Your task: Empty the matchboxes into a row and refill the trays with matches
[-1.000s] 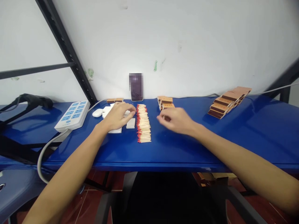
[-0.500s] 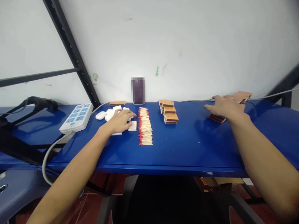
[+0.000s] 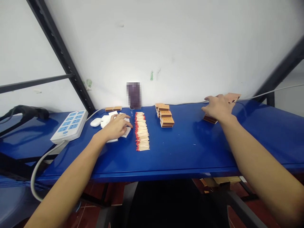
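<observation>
My left hand (image 3: 117,126) rests over a pile of small white trays (image 3: 106,119), fingers spread. One white tray (image 3: 126,132) lies slanted under its fingertips and thumb. To the right runs a long row of red-tipped matches (image 3: 142,131) laid side by side. My right hand (image 3: 217,107) is at the far right, fingers spread over brown cardboard matchbox sleeves. A dark-sided sleeve (image 3: 210,119) shows below its palm, and light brown cardboard pieces (image 3: 232,97) show behind it. Whether its fingertips grip any of these is hidden.
Stacked matchboxes (image 3: 167,121) stand between the matches and my right hand. Two more matchboxes (image 3: 113,109) lie by the wall, near a blurred-out upright object (image 3: 134,95). A white mouse-like object (image 3: 95,122), a power strip (image 3: 70,125) and black headgear (image 3: 26,112) are at left.
The view has shifted, so everything sits further left. The white tray by my left hand has turned from lying square to slanted under the fingers. My right hand stays over the sleeves.
</observation>
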`<state>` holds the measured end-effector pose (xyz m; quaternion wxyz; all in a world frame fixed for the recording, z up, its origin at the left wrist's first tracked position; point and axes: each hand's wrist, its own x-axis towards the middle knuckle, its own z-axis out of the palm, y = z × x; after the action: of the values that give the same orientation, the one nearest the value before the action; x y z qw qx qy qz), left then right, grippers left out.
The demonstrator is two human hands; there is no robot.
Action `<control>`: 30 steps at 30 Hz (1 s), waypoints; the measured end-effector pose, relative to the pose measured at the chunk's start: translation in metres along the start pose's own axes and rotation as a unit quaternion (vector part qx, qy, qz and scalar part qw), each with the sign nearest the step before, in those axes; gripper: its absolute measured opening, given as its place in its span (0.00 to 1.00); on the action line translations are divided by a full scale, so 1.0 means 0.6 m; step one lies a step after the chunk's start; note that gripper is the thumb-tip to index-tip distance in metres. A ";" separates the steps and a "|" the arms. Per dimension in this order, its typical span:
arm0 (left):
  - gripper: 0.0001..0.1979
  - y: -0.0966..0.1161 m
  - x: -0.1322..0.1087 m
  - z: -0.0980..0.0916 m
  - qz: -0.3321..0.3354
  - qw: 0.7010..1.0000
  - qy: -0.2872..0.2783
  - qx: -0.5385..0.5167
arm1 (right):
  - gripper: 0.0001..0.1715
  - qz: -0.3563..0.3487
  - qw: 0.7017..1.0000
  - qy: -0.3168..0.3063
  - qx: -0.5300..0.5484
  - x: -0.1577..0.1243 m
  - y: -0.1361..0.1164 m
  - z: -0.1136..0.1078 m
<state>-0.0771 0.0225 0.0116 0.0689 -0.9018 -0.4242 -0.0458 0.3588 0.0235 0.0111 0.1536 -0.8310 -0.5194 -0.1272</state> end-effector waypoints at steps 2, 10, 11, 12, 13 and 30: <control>0.21 -0.002 0.001 0.002 0.008 1.000 0.018 -0.005 | 0.28 -0.003 1.000 -0.004 0.000 0.003 0.004 0.005; 0.16 -0.004 0.003 0.005 0.016 0.997 0.068 -0.026 | 0.25 -0.013 0.999 0.011 0.037 0.013 0.012 0.012; 0.16 -0.003 0.003 0.005 0.015 0.997 0.074 -0.026 | 0.25 -0.009 0.999 0.005 0.041 0.013 0.011 0.011; 0.15 -0.002 0.003 0.004 0.014 0.996 0.079 -0.026 | 0.26 -0.006 0.999 0.002 0.041 0.013 0.010 0.009; 0.15 -0.001 0.002 0.003 0.012 0.996 0.083 -0.025 | 0.26 -0.006 0.999 0.000 0.040 0.012 0.009 0.007; 0.15 0.006 0.001 -0.002 0.008 0.984 0.178 -0.006 | 0.18 -0.133 0.960 0.169 0.178 -0.024 -0.034 -0.031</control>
<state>-0.0739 0.0205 0.0126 0.1385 -0.8830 -0.3974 -0.2077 0.3333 0.0126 0.0256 0.3661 -0.6802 -0.6059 -0.1902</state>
